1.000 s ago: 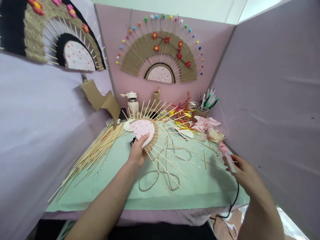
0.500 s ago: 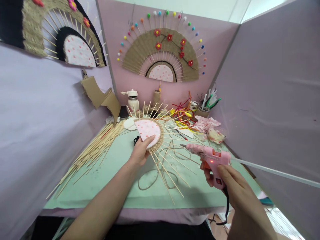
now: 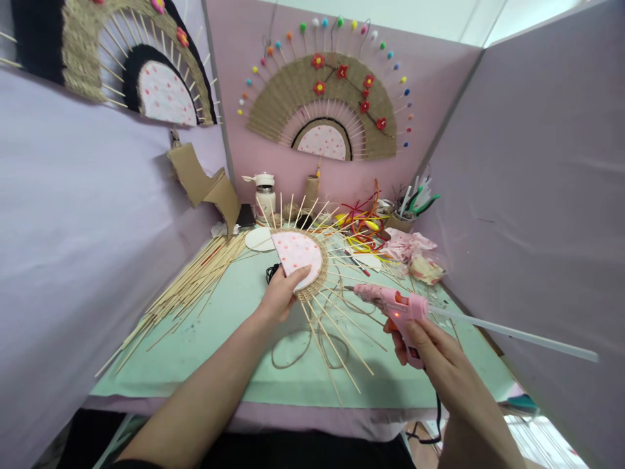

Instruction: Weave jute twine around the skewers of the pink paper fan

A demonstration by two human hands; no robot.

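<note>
Remotely, I see left hand (image 3: 280,297) gripping a fan (image 3: 323,260) by its dotted centre (image 3: 295,251): probably light, sticks (image 3: 343,337) snappable, so hold there; right hand (image 3: 434,350) closed around a glue gun (image 3: 388,299)

Rear panel (image 3: 439,85): one mounted fan (image 3: 293,91) bearing red flowers (image 3: 368,81), fringed with coloured balls (image 3: 340,21). Left panel (image 3: 73,195): second fan (image 3: 83,58), black-edged; below it, bent cardboard (image 3: 195,179). Table (image 3: 219,339), rear: white bottle (image 3: 265,200), upright. Right rear: container (image 3: 401,223) holding a green-handled tool (image 3: 430,204); crumpled pink cloth (image 3: 409,243) in front.
</note>
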